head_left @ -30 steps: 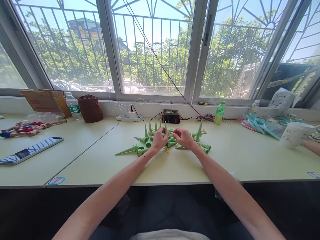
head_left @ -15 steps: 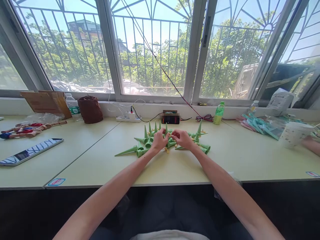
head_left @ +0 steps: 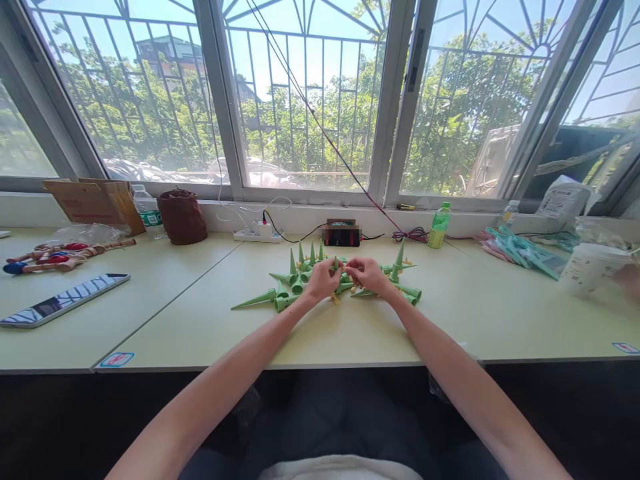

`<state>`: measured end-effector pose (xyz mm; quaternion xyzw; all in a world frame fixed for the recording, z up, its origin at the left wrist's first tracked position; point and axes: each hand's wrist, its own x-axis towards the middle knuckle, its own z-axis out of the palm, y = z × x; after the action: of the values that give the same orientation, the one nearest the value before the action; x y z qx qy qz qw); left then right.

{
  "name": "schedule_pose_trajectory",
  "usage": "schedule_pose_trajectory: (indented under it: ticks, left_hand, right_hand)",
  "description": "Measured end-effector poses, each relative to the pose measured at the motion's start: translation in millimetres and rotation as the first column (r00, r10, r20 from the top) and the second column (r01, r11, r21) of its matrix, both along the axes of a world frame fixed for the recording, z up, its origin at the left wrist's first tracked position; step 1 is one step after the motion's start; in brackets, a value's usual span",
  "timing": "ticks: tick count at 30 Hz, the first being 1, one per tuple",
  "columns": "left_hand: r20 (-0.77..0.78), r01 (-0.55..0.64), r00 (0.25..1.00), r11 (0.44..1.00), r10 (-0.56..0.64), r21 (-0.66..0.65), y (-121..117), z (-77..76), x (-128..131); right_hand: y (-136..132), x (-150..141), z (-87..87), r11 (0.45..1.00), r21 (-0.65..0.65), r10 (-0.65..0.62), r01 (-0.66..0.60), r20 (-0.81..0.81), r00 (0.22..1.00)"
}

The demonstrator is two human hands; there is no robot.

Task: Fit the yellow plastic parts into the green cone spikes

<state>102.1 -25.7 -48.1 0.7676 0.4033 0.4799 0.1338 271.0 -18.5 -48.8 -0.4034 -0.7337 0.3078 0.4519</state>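
My left hand (head_left: pixel 323 280) is closed round a green plastic watering spike (head_left: pixel 336 264), whose pointed tip shows above the fingers. Close beside it, my right hand (head_left: pixel 367 275) pinches with its fingertips at a small yellow piece (head_left: pixel 345 268) by the spike, mostly hidden by the fingers. Around both hands lies a loose group of similar green spikes. Some stand upright with the point up, like the tall spike (head_left: pixel 399 259) on the right. Others lie flat, such as the long spike (head_left: pixel 254 299) at the left. A yellow valve piece (head_left: pixel 335 299) lies in front of my left hand.
A phone (head_left: pixel 65 300) lies at the left by wooden toys (head_left: pixel 65 259). Behind are a brown bag (head_left: pixel 181 217), a power strip (head_left: pixel 257 233), a small dark device (head_left: pixel 341 235) and a green bottle (head_left: pixel 439 225). At right, a white cup (head_left: pixel 583 270) stands near another person's blurred hand (head_left: pixel 627 277).
The spike in my left hand has tilted or dropped lower between the fingers, with less of its tip showing. Both hands stay close together. At the far right, the other person's hand has moved up beside the cup.
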Motion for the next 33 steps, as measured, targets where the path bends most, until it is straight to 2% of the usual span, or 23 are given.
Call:
schedule_pose_trajectory:
  ticks: [7, 15, 19, 33]
  left_hand:
    - [-0.037, 0.04, 0.999, 0.998, -0.038, 0.046, 2.8, -4.0, -1.4]
    - [-0.046, 0.016, 0.999, 0.999, -0.014, 0.045, -1.8, 0.0, -0.1]
    - [-0.056, 0.022, 0.998, 0.998, -0.018, 0.061, -2.0, -0.4, 0.7]
    - [-0.051, 0.025, 0.998, 0.997, -0.021, 0.073, -0.9, -1.3, 0.8]
  right_hand:
    - [-0.1, 1.3, 1.1, 1.0, -0.025, -0.008, 0.009, 0.039, 0.999]
    - [-1.6, 1.0, 2.1, 0.998, 0.039, -0.057, 0.052, 0.12, 0.991]
    - [-3.6, 0.6, 3.7, 0.997, 0.017, -0.078, 0.076, 0.121, 0.99]
    - [-2.9, 0.0, 5.0, 0.998, -0.049, 0.024, -0.026, -0.047, 0.999]
